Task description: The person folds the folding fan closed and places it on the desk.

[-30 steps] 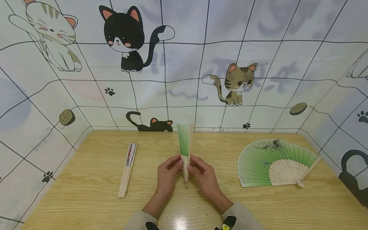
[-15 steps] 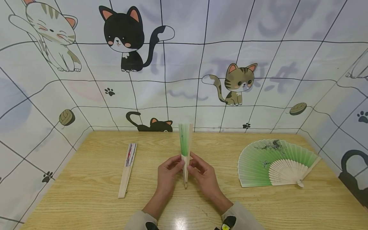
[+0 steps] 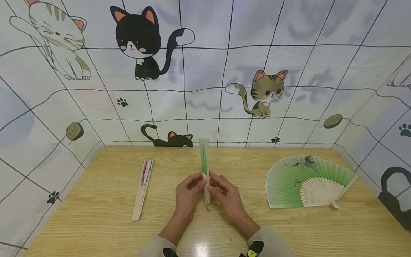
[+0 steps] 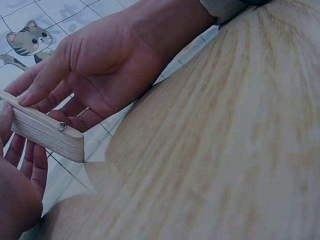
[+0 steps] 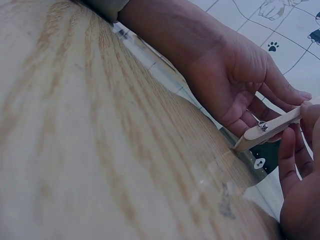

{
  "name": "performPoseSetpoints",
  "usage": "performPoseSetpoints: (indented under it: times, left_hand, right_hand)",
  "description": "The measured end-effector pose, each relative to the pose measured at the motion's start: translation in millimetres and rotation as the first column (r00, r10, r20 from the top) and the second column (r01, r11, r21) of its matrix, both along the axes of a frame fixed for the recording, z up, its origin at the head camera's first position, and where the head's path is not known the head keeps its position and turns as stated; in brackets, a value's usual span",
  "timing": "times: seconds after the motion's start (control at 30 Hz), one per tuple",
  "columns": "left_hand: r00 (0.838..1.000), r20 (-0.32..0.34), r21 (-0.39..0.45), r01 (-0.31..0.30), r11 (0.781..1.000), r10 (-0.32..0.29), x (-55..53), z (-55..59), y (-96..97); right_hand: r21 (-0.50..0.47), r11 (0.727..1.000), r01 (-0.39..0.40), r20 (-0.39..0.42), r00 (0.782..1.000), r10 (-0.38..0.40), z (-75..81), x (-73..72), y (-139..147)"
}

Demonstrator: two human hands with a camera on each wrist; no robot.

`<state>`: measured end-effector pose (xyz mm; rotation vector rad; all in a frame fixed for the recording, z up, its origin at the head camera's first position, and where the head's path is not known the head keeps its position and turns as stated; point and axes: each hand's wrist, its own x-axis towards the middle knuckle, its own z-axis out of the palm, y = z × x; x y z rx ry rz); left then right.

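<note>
Between both hands stands a green folding fan [image 3: 206,192], upright and folded into a narrow stack, its pale wooden ribs at the bottom. The left hand [image 3: 187,192] pinches its left side between thumb and fingers, and the right hand [image 3: 227,194] pinches the right side. In the left wrist view, the stacked ribs [image 4: 52,135] lie close together, with a metal rivet [image 4: 61,126] near the rounded end. The right wrist view shows the outer wooden guard [image 5: 272,127] of the same fan, fingertips of both hands along it.
A spread green fan [image 3: 289,182] with a dark branch print lies on the wooden table [image 3: 106,228] at the right. Another folded fan [image 3: 142,189] with pale ribs lies at the left. Cat-printed cloth [image 3: 205,71] walls the table's back and sides.
The held fan's leaf has narrowed as its ribs came together. Its right side has moved left, with the right hand's fingertips following slightly.
</note>
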<state>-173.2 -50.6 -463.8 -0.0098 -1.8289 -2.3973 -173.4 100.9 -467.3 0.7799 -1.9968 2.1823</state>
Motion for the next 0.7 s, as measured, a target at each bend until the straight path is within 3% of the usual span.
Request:
performPoseSetpoints:
  times: [0.37, 0.57, 0.7]
  left_hand:
    - [0.999, 0.013, -0.044, -0.038, 0.998, 0.039, 2.4, 4.6, 1.0]
    - [0.997, -0.018, -0.130, -0.081, 0.988, 0.079, 1.7, 4.1, -4.6]
    - [0.998, -0.026, -0.181, -0.061, 0.982, 0.057, 3.2, 4.6, -13.6]
  right_hand:
    - [-0.007, 0.999, 0.035, 0.001, 0.999, -0.035, 2.1, 1.0, 0]
    - [-0.020, 0.999, 0.040, 0.058, 0.998, -0.039, 2.1, 2.8, -4]
    - [-0.059, 0.998, 0.017, 0.118, 0.993, -0.009, 2.4, 6.7, -9]
